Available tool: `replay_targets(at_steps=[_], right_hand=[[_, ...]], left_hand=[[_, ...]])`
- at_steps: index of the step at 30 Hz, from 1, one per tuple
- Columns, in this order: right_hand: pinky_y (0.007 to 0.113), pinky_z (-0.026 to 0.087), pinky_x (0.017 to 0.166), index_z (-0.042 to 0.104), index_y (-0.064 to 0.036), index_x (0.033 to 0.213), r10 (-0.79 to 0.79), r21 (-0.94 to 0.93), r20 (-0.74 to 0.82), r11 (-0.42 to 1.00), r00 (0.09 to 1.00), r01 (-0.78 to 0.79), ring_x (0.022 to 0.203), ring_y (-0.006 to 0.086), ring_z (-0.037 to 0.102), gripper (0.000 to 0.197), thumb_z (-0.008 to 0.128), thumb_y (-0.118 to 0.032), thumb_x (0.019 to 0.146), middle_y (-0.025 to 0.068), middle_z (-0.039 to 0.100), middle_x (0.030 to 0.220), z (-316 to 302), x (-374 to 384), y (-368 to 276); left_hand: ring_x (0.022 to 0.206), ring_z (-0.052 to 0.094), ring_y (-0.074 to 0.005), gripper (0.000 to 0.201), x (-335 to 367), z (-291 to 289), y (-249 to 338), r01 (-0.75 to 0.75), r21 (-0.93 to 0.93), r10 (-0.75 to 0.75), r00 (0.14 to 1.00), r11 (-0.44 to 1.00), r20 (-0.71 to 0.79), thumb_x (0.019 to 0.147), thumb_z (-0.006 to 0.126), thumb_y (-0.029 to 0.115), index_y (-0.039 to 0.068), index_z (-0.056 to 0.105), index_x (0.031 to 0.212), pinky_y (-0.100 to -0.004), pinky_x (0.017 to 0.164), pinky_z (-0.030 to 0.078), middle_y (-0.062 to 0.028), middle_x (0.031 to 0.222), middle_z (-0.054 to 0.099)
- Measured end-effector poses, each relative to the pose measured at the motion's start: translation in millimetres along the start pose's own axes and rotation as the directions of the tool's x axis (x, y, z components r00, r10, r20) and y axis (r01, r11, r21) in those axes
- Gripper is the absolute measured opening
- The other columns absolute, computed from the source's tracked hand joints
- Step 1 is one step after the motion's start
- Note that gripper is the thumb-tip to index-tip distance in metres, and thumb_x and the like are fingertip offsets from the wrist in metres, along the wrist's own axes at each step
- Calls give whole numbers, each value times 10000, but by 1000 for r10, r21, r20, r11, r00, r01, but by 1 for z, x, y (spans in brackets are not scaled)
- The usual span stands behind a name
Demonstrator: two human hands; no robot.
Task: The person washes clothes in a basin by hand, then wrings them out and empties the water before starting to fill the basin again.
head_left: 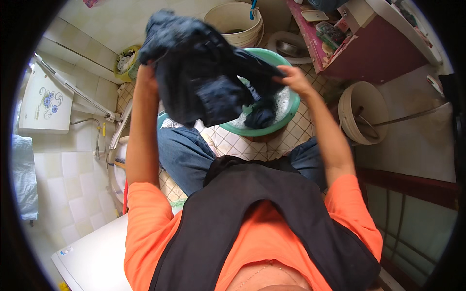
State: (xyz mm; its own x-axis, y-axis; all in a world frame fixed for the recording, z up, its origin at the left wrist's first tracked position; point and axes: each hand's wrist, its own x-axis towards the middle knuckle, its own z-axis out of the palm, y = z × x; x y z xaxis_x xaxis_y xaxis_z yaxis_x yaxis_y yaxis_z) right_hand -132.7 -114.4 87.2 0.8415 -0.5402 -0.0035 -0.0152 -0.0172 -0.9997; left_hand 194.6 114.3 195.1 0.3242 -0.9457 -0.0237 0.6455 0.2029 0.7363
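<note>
A dark navy garment (189, 72) is stretched between my two hands, raised in front of my knees. My left hand (150, 77), partly hidden behind the cloth, grips it at the left side. My right hand (294, 80) is closed on an edge at the right. Beneath the right part of the garment stands a green basin (292, 110) with white suds (283, 100) in it. A lower end of the dark cloth hangs down into the basin. The garment is bunched and slightly blurred, so its exact kind is unclear.
A large white bucket (257, 35) stands behind the basin. Another bucket (347, 119) with a stick is at the right, near a pink cabinet (383, 53). To the left are a yellow-lined bin (120, 72), a wall-mounted white box (46, 99) and a white appliance top (92, 252).
</note>
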Motion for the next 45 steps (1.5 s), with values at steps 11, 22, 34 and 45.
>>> replay_targets(at_steps=[11,22,34,45], right_hand=[[444,478,690,623,-18,868,-70,-797,-488,443,870,-411,762,342,617,317,577,-322,794,202,631,857,-25,58,-20],[643,149,987,388,-267,1311,-122,-994,53,-99,991,41,1303,277,234,522,536,-361,819,50,317,1382,42,46,109],[470,338,950,503,-156,1223,340,-943,-72,282,938,-174,1078,299,489,492,598,-302,762,131,563,1109,29,83,114],[313,455,700,627,58,870,190,-283,-542,876,818,-390,749,216,605,419,686,-339,749,131,646,820,74,56,169]], left_hand=[[847,623,-289,361,-13,-74,-157,291,-115,-301,753,950,-586,822,603,276,-43,588,991,-429,791,503,-178,971,627],[1026,514,-320,456,44,3,-172,-293,840,252,863,-458,438,691,636,110,20,523,1124,-396,902,397,-181,1111,529],[719,645,-239,386,130,-72,-242,630,652,-485,765,422,-424,608,796,192,-39,616,859,-357,621,521,-143,843,653],[782,645,-252,240,101,-77,-252,374,-436,-523,800,819,-295,779,650,216,42,638,943,-414,757,522,-100,895,665]])
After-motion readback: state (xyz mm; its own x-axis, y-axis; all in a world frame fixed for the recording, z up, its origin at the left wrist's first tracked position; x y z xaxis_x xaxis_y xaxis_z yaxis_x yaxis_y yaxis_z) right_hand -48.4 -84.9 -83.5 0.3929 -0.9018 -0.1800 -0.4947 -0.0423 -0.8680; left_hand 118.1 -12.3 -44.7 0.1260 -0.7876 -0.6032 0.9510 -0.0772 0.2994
